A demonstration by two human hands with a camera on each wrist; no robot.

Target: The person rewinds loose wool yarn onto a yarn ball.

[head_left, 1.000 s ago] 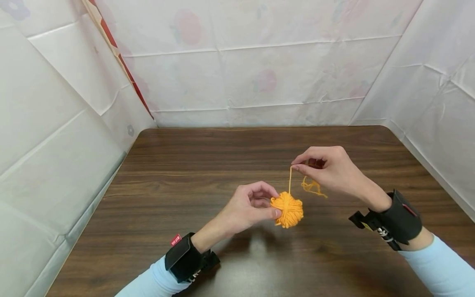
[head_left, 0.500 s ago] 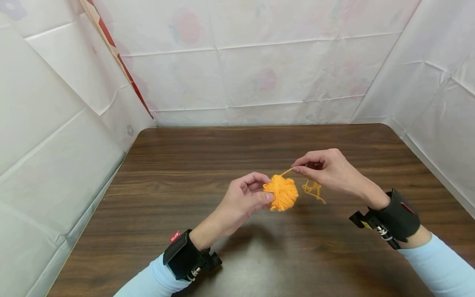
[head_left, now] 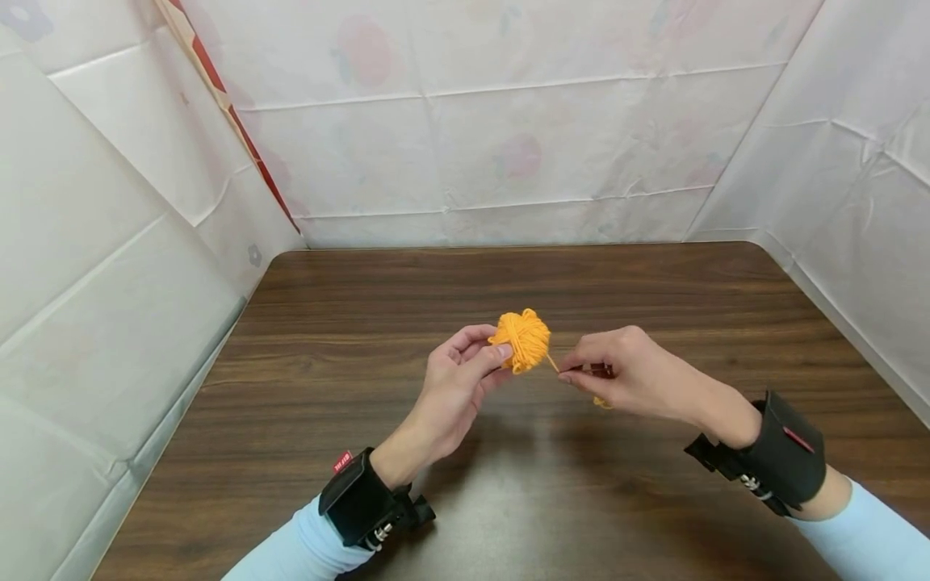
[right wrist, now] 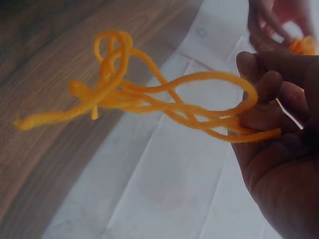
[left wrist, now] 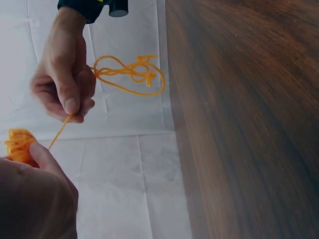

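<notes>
A small ball of orange yarn point(head_left: 521, 340) is held above the dark wooden table point(head_left: 349, 363) between the thumb and fingers of my left hand point(head_left: 465, 371). A short taut strand point(head_left: 552, 363) runs from the ball down to my right hand point(head_left: 603, 375), which pinches it just to the right. The loose tail of the yarn point(right wrist: 149, 99) hangs in loops from the right hand's fingers point(right wrist: 264, 99). In the left wrist view the ball point(left wrist: 19, 144) shows at the left edge, with the right hand point(left wrist: 65, 84) and the looped tail point(left wrist: 132, 74) above it.
White plastic sheeting point(head_left: 472, 129) with faint flower prints walls the table at the back and on both sides. Black wrist straps point(head_left: 363, 500) sit on both light blue sleeves. Nothing else lies on the table.
The left hand has lifted the yarn ball up and away from me. The right hand has dropped from above the ball to beside it, still pinching the strand, which is now shorter.
</notes>
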